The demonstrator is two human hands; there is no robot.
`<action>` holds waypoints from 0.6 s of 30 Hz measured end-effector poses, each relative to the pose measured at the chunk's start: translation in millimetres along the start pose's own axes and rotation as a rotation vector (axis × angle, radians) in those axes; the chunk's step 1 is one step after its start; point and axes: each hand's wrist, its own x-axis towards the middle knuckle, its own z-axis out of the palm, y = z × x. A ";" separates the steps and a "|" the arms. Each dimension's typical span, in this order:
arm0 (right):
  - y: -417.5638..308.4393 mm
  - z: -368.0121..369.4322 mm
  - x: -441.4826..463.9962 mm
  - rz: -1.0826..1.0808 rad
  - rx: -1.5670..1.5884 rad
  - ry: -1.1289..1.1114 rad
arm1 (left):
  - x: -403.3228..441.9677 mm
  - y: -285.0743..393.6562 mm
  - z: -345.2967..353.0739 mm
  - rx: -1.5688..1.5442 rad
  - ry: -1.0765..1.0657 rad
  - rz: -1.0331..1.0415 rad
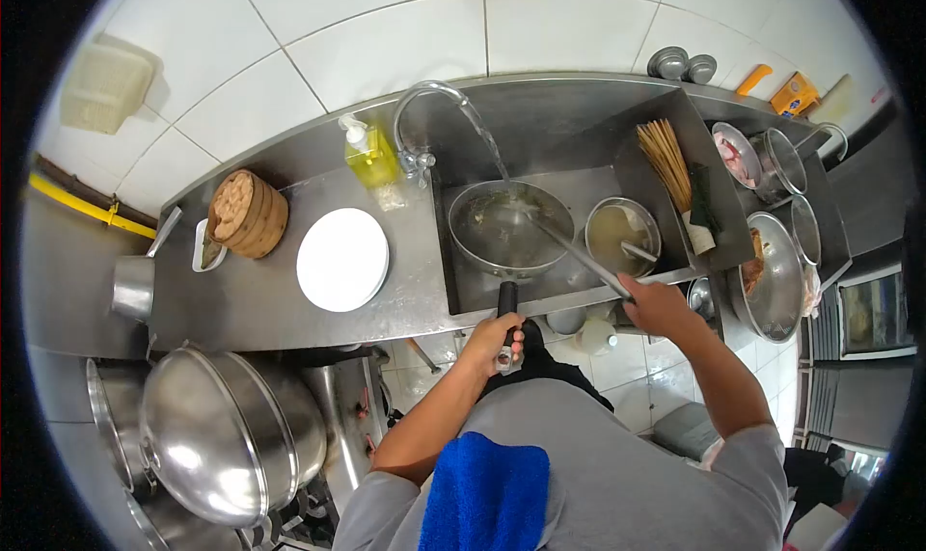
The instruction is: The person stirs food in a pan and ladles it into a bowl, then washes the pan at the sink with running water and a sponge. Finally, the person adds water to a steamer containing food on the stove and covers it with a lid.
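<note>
My left hand (494,342) is closed around the black handle of a round metal pan (461,247) that sits in the sink (579,295). Cloudy water fills part of the pan, and a stream from the curved faucet (439,86) runs into it. In my right hand (658,305) is a long-handled metal utensil (584,257); its working end is in the pan, too blurred to tell its shape. Right of the pan stands a metal bowl (590,241) of murky liquid with a short metal handle in it.
On the left counter are a white plate (342,260), a bamboo steamer (256,218), a soap bottle (368,154) and a saucepan (133,286). A bundle of thin sticks (666,161) leans in the sink's right part. Large metal bowls (776,295) stand farther right.
</note>
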 end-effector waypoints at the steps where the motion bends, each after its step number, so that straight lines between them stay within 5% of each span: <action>1: 4.5 13.1 23.7 -0.029 -0.014 0.070 | -0.2 1.5 3.7 -0.002 0.011 -0.004; 8: 22.7 -17.3 25.5 -0.263 0.109 -0.003 | 2.4 14.4 8.5 0.058 0.087 -0.031; 11: 29.7 -65.7 9.7 -0.198 -0.033 -0.119 | -2.9 16.7 19.6 0.086 0.125 -0.026; 18: 20.9 -16.8 73.4 -0.269 -0.138 0.117 | 4.5 12.1 10.4 0.119 0.141 -0.044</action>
